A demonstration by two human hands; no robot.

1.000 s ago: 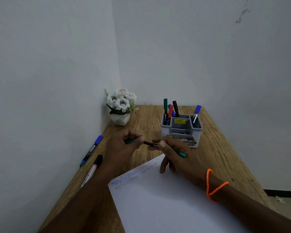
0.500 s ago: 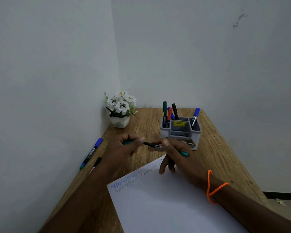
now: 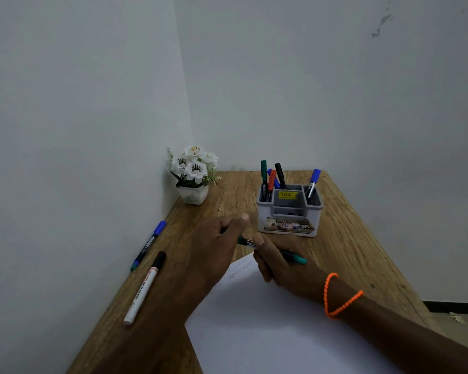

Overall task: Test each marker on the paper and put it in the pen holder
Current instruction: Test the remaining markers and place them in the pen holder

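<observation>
Green-capped at its far end, the marker [image 3: 278,252] sits pinched in your right hand [image 3: 284,263] above the paper's [image 3: 268,333] top corner, while your left hand [image 3: 216,247] curls round its other end. The pen holder [image 3: 289,211] stands just beyond your knuckles, with bare wood to its right up to the table [image 3: 349,238] edge. Two loose markers [image 3: 146,268] lie along the left wall edge.

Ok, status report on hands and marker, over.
Right hand grips green marker. Left hand pinches its cap end. Pen holder just beyond, path unobstructed.
</observation>
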